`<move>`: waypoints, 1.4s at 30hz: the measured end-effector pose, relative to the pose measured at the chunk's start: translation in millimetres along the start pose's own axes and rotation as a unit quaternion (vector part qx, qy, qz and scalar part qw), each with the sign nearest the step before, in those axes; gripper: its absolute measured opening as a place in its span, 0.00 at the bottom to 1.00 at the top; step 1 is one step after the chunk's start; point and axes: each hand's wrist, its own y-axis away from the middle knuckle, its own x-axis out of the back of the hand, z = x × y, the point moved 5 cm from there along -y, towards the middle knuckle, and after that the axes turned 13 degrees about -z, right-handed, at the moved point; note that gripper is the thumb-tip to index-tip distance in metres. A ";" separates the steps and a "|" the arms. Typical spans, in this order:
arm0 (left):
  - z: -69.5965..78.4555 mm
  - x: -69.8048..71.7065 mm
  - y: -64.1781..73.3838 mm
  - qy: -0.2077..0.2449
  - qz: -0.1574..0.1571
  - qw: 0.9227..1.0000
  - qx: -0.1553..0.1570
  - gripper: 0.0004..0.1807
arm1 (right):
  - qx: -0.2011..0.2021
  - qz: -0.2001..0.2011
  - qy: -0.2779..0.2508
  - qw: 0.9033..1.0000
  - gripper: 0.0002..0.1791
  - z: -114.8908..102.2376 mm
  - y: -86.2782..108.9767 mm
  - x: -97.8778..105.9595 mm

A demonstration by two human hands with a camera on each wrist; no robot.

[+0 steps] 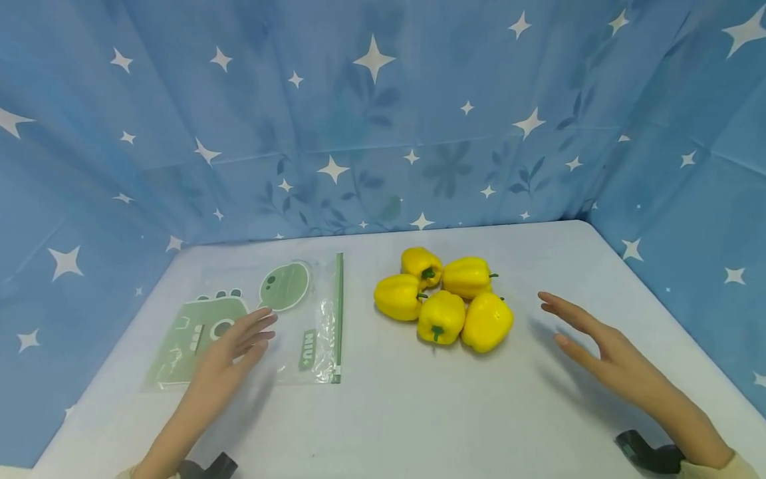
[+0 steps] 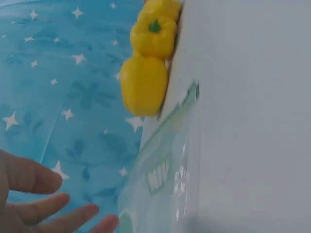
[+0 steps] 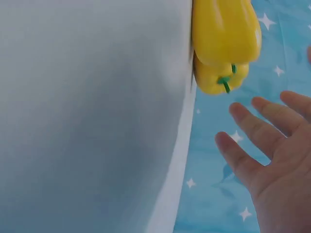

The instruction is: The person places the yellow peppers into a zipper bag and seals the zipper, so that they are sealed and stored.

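Note:
Several yellow bell peppers (image 1: 441, 326) with green stems sit in a tight cluster on the white table, a little right of the middle. To their left lies a flat, clear zip bag (image 1: 311, 299) with green printed shapes and a green slider strip (image 1: 338, 319) along its right edge. My left hand (image 1: 230, 359) hovers above the bag, fingers extended and holding nothing. Out to the right of the peppers, my right hand (image 1: 604, 352) is held over the table with its fingers spread and nothing in them. In the right wrist view, a gap separates its fingertips from the peppers (image 3: 226, 34).
A blue curtain (image 1: 371, 133) with white stars stands behind the table and along both sides. The white table (image 1: 419, 419) extends in front of the peppers. Dark camera mounts (image 1: 649, 456) are strapped at the wrists.

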 end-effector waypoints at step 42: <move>5.7 -88.1 -72.6 -0.021 -0.083 0.992 0.096 0.42 | 0.017 -0.022 -0.190 0.981 0.34 -20.5 -39.4 -44.0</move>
